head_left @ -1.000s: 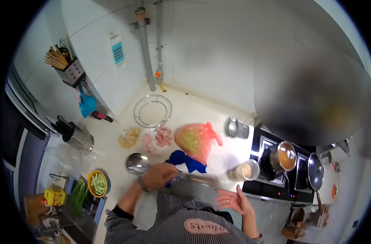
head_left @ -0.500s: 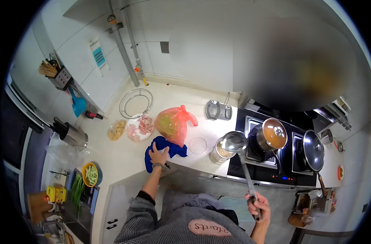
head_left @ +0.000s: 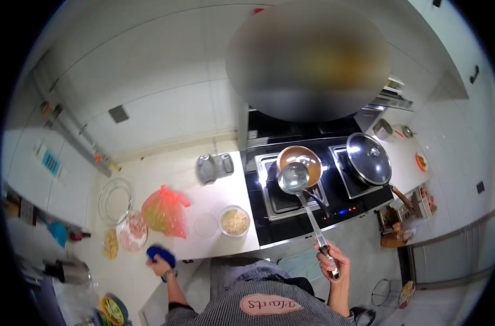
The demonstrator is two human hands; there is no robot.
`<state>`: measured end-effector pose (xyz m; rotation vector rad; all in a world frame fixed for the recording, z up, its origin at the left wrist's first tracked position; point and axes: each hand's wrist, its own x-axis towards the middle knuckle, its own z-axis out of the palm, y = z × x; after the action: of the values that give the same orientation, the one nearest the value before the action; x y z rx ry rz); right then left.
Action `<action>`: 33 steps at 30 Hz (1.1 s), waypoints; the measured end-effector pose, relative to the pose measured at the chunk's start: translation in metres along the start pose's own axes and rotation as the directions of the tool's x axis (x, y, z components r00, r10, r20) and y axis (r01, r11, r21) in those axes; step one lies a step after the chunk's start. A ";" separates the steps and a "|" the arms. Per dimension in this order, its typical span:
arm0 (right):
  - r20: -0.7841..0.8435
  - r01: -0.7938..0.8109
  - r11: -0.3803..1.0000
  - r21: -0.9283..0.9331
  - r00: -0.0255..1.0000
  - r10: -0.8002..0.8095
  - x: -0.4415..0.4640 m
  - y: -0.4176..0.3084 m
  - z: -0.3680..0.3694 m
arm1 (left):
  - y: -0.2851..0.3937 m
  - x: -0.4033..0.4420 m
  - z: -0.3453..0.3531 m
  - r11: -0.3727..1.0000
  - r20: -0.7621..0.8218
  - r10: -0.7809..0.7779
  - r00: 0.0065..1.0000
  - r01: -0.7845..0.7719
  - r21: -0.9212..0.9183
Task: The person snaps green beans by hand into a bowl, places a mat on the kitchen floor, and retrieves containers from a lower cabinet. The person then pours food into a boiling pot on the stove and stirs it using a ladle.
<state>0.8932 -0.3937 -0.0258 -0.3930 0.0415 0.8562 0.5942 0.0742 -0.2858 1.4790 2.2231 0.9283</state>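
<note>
Ladle (head_left: 312, 222): clasped in my right hand (head_left: 334, 262), long axis running forward-left to its head, seen across the near rim of the saucepan (head_left: 315, 162). Blue cloth (head_left: 164, 252): touching my left hand (head_left: 159, 265), well leftward; grip there unclear.

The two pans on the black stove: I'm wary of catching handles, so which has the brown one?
The right-hand wide, round, glass-lidded pan; its brown handle sets it apart from the smaller, shiny metal saucepan, whose handle is black.
</note>
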 end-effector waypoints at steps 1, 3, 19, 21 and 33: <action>0.011 0.045 0.999 0.031 0.999 -0.045 0.001 -0.006 -0.005 | -0.009 0.006 0.000 0.971 -0.086 -0.054 0.995 0.032 -0.236; 0.003 0.136 0.990 0.048 0.991 -0.136 0.000 -0.020 -0.012 | 0.009 0.001 -0.020 0.866 -0.193 -0.046 0.980 -0.057 -0.496; -0.006 0.286 0.956 0.058 0.958 -0.286 0.005 -0.176 -0.066 | 0.455 -0.291 -0.074 0.554 0.577 0.815 0.054 0.220 -0.803; 0.010 0.281 0.959 0.039 0.960 -0.281 0.002 -0.190 -0.075 | 0.473 -0.336 -0.025 0.437 0.437 0.896 0.077 0.015 -0.899; -0.115 0.258 0.966 -0.027 0.959 -0.260 -0.016 -0.218 -0.106 | 0.446 -0.412 0.070 -0.045 0.311 0.879 -0.362 -0.711 -0.701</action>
<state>1.0574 -0.5713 -0.0506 -0.4490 0.0916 0.5740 1.1188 -0.1607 -0.0782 2.6464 -0.0988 0.4386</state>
